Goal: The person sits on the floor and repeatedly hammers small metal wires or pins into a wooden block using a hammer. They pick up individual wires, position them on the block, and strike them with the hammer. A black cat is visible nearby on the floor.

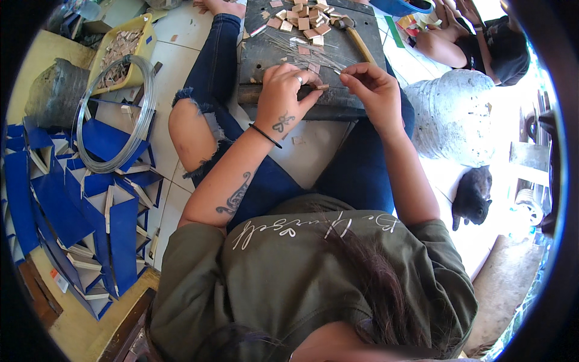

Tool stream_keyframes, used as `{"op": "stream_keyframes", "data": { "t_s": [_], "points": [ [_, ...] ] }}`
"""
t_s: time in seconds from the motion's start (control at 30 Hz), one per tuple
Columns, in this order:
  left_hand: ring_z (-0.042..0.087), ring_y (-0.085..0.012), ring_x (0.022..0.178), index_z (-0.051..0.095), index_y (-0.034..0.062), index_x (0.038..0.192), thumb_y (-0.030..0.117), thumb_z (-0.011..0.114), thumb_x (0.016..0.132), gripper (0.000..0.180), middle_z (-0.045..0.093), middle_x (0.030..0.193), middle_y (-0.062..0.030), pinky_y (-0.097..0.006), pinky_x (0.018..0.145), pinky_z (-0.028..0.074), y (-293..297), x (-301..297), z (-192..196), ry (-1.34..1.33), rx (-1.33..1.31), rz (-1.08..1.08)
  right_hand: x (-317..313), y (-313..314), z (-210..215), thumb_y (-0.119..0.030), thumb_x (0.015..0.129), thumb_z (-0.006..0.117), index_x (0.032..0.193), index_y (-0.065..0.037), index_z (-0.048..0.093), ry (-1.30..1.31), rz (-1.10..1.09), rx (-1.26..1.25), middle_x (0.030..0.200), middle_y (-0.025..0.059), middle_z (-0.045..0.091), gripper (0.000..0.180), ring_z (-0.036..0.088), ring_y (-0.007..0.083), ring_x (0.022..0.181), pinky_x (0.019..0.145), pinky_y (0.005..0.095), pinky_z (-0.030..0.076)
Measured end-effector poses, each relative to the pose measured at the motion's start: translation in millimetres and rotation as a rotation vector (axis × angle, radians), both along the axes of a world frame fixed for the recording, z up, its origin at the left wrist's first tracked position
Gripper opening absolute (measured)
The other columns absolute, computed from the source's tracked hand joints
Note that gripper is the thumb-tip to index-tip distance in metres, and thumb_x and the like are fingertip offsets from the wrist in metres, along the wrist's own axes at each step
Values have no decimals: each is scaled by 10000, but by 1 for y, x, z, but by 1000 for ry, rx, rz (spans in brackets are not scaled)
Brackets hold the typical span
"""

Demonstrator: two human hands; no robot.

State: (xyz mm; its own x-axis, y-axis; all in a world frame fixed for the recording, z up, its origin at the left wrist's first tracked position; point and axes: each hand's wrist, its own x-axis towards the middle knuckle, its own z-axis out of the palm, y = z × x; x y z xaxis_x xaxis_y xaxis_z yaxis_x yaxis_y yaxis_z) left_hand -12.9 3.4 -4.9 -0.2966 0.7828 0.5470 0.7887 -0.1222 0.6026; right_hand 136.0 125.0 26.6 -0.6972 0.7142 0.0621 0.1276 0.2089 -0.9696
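Note:
My left hand [284,90] is closed on a small wooden block [322,87], pinched between thumb and fingers above the near edge of a dark work board [256,57]. Close to it, my right hand [375,90] pinches one end of a thin metal wire piece [337,71] between thumb and forefinger. Just beyond both hands lies a loose spread of cut wire pieces [301,49]. Farther back on the board are several wooden blocks [304,21] in a heap. A hammer [360,43] rests at the board's right, its wooden handle pointing toward me.
At left, a wire coil [84,142] leans over stacked blue-and-white pieces [108,211]. Behind it sits a yellow tray [145,45] of small blocks. On the right are a large wrapped bundle [452,114], a black cat [472,196] and another person [491,45].

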Motion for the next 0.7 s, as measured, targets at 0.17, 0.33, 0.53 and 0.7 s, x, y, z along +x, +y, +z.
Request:
{"op": "stream_keyframes", "data": {
  "t_s": [0.17,0.33,0.53,0.7],
  "points": [
    [589,-229,836,694,115,818,149,759,706,134,647,810,-24,-358,824,414,-1,1,-1,-18,-2,30,-6,-15,4,-66,831,694,910,2,666,-67,-14,253,847,30,682,107,632,77,777,728,227,498],
    [587,-235,835,691,109,819,149,760,704,140,645,808,-34,-364,827,416,-1,1,-1,5,23,35,-9,-19,8,-64,818,702,916,5,666,-100,-20,449,826,48,691,125,650,92,759,723,237,506],
    [587,-238,835,691,108,828,152,759,704,148,642,814,-37,-367,829,417,-1,1,-2,10,27,33,-11,-20,9,-59,813,701,910,5,672,-96,-13,532,830,67,695,120,661,114,760,708,245,511],
    [589,-238,832,693,111,835,153,758,705,151,637,815,-36,-367,828,415,-1,1,-3,2,18,36,-11,-21,11,-51,807,698,903,5,670,-111,-12,561,829,78,692,115,667,130,759,698,254,514]
  ]
}}
